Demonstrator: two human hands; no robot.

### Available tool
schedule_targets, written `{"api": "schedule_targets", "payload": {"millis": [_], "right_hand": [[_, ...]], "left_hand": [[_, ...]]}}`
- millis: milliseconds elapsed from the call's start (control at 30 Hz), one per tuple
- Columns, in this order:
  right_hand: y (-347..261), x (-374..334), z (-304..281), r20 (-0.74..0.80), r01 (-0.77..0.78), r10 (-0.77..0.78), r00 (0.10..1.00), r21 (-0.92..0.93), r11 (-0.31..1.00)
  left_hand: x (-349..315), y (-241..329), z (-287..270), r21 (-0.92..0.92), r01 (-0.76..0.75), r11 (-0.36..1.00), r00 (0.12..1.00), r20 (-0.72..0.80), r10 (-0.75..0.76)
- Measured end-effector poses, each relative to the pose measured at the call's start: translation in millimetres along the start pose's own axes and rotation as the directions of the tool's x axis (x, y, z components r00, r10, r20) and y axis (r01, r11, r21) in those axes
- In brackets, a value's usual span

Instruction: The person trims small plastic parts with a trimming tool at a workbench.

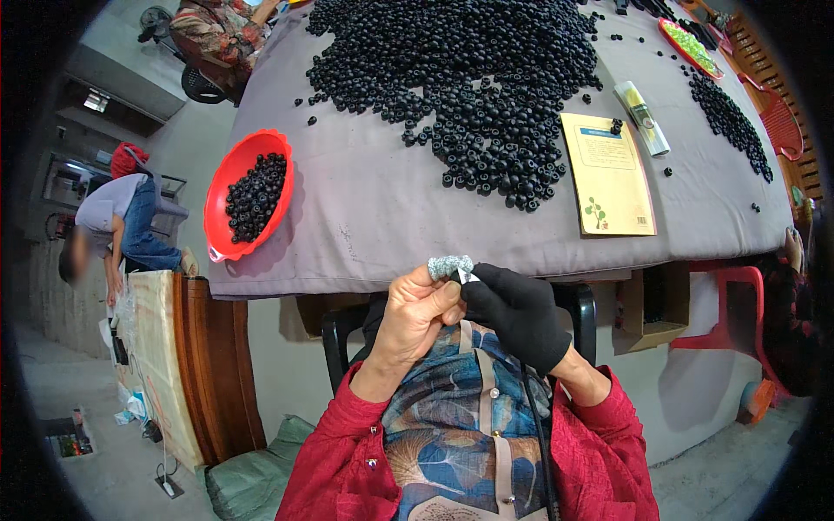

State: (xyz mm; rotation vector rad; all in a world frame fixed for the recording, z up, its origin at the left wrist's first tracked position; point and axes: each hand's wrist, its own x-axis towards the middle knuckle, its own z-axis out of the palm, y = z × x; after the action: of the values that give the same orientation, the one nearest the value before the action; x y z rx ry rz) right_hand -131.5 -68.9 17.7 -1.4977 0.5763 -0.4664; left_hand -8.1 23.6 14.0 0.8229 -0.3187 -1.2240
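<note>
My bare left hand (pixel 415 313) is closed, thumb pressed toward the index finger, just off the table's near edge. A grey-and-white speckled sleeve (pixel 450 266) sits around or against its index fingertip. My right hand (pixel 519 313), in a black glove, meets it fingertip to fingertip. From the glove's pinch a small silvery blade-like piece (pixel 467 277) sticks out. Whatever lies between the fingertips is mostly hidden. Beyond my hands, a big heap of small black ring-shaped parts (pixel 452 61) spreads over the grey tablecloth (pixel 373 208).
At left on the table stands a red basin (pixel 215 204) holding more black parts. A yellow booklet (pixel 608 174) and a clear-and-white tube (pixel 643 117) lie at right. Farther right are another group of black parts (pixel 730 122) and a red-rimmed dish (pixel 673 39). Another person (pixel 122 208) bends at far left.
</note>
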Motion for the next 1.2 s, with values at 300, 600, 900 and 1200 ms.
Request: {"api": "schedule_targets", "payload": {"millis": [300, 600, 900, 1200], "right_hand": [[-5.1, -2.1, 0.1, -0.009, 0.173, -0.178, 0.984, -0.184, 0.967], [-9.6, -2.6, -0.3, 0.04, 0.253, -0.257, 0.966, -0.368, 0.895], [-8.5, -4.1, 0.4, -0.004, 0.223, -0.238, 0.971, -0.33, 0.917], [-16.0, 0.5, 5.1, -0.014, 0.163, -0.173, 0.985, -0.272, 0.948]], "left_hand": [[3.8, 6.0, -7.7, -0.193, 0.066, 0.979, 0.996, 0.07, -0.053], [5.9, 2.7, -13.3, -0.178, 0.069, 0.982, 0.997, 0.04, -0.063], [6.8, -0.2, -13.0, -0.165, 0.07, 0.984, 0.995, 0.082, -0.058], [2.7, 8.0, -3.6, -0.084, 0.088, 0.993, 0.991, -0.096, -0.096]]}}
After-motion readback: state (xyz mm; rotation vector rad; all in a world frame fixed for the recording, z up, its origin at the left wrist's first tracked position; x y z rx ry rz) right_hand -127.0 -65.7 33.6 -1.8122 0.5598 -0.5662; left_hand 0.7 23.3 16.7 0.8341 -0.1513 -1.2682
